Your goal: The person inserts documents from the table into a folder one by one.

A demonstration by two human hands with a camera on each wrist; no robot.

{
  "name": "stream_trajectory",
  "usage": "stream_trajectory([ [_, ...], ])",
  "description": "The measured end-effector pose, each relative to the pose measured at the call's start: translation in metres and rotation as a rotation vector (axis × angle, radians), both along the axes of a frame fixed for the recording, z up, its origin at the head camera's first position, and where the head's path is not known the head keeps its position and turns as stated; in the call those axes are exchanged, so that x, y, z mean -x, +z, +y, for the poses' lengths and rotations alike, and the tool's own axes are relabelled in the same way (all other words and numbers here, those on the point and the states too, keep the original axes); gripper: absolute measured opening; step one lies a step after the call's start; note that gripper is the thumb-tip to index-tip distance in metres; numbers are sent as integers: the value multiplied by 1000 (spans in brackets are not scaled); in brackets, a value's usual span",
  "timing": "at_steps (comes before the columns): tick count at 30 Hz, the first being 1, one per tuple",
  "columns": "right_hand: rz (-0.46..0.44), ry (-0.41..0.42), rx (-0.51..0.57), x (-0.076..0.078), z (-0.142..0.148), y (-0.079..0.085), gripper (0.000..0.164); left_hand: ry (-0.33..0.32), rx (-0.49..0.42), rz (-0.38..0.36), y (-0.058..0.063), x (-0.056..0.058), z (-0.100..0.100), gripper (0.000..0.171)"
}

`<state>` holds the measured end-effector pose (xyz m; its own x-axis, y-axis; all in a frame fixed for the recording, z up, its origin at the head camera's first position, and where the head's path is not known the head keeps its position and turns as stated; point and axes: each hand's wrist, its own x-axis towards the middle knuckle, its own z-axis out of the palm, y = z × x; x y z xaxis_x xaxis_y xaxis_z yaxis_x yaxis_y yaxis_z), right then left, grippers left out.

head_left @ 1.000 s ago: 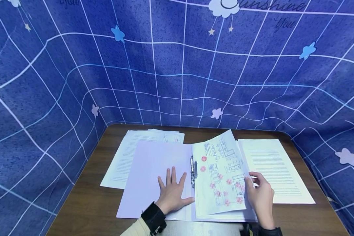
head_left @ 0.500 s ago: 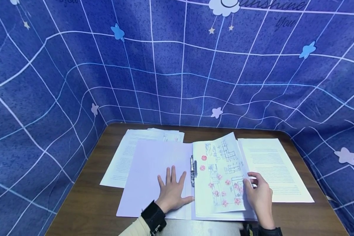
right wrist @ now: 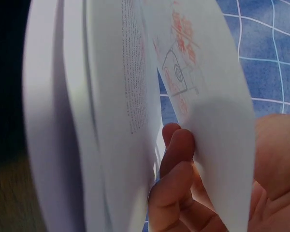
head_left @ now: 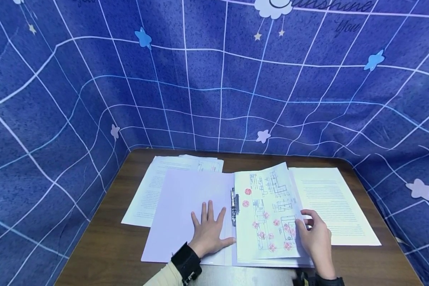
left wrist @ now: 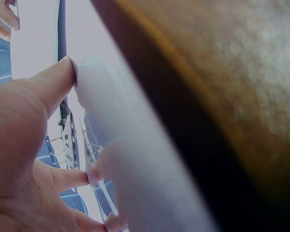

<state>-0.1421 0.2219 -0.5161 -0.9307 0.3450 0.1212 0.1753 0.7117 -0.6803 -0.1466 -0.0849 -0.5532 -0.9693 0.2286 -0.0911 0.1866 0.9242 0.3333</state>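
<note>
You are facing one blue gridded backdrop (head_left: 207, 95), and one brown table (head_left: 93, 246) is standing before it. On the table one lilac folder (head_left: 189, 194) is lying open, its left cover overlapping a pile of papers (head_left: 146, 194) in which at least two sheets are showing; the full count is staying hidden. Just beyond the folder's right side, one printed sheet (head_left: 337, 210) is showing, its left edge being covered and its print coming out too small to read. Over the folder's right half, one drawing sheet (head_left: 266, 214) is lying with its outer part curving up, and it is concealing most of the pages beneath; only the right wrist view is revealing a page of text (right wrist: 123, 87) there. Both your hands are showing: your left hand (head_left: 208, 236) is resting on the left cover, fingers spread well apart, thumb pointing to the spine, while your right hand (head_left: 316, 234) is pinching the drawing sheet's right edge, its fingers partly hiding behind the paper. Two black wrist straps (head_left: 186, 262) are showing, the right one being cut off below. One metal clip (head_left: 233, 210) is sitting at the spine, beside the drawing sheet. Two red stamps (head_left: 248, 191) are showing near it; those lower down are overlapping too much to count.
</note>
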Motion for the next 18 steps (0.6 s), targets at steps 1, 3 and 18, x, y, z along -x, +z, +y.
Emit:
stream_trajectory([
  [1, -11, 0, 2, 0, 0, 0, 32, 0, 1, 1, 0, 0, 0, 102],
  [3, -31, -3, 3, 0, 0, 0, 33, -1, 3, 5, 0, 0, 0, 103],
  [18, -99, 25, -18, -1, 2, -2, 41, -8, -6, 12, -1, 1, -1, 102],
])
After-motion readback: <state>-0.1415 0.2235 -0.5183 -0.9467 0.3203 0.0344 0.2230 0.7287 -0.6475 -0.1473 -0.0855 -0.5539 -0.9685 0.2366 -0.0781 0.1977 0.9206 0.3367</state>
